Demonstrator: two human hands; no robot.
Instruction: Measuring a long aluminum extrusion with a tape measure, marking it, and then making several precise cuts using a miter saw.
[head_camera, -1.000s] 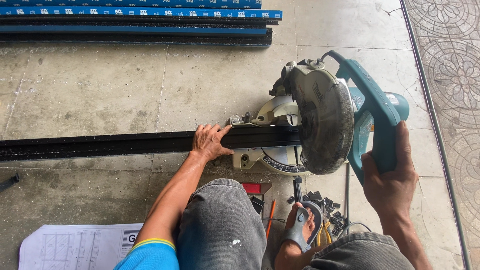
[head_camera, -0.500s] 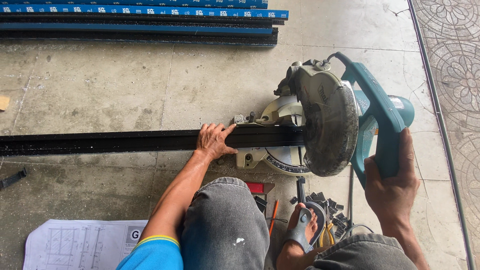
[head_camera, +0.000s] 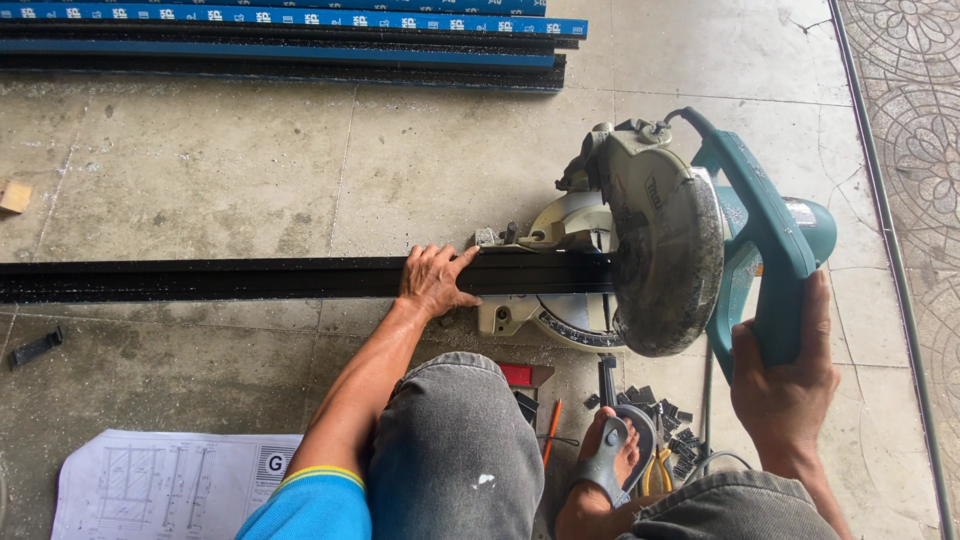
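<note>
1. Left hand (head_camera: 433, 282) lay flat, fingers spread, pinning the black bar (head_camera: 200, 279) on the floor, same as a second ago.
2. Saw (head_camera: 660, 255) sat over the bar's right end, barely shifted.
3. Right hand (head_camera: 785, 385) stayed wrapped tight round the teal handle (head_camera: 775, 250).

Even daylight, soft shadows, sharp, slight edge distortion.

Left hand (head_camera: 435, 283) pressed flat, fingers spread, arm outstretched — right hand (head_camera: 785, 385) fisted in a tight grip.
</note>
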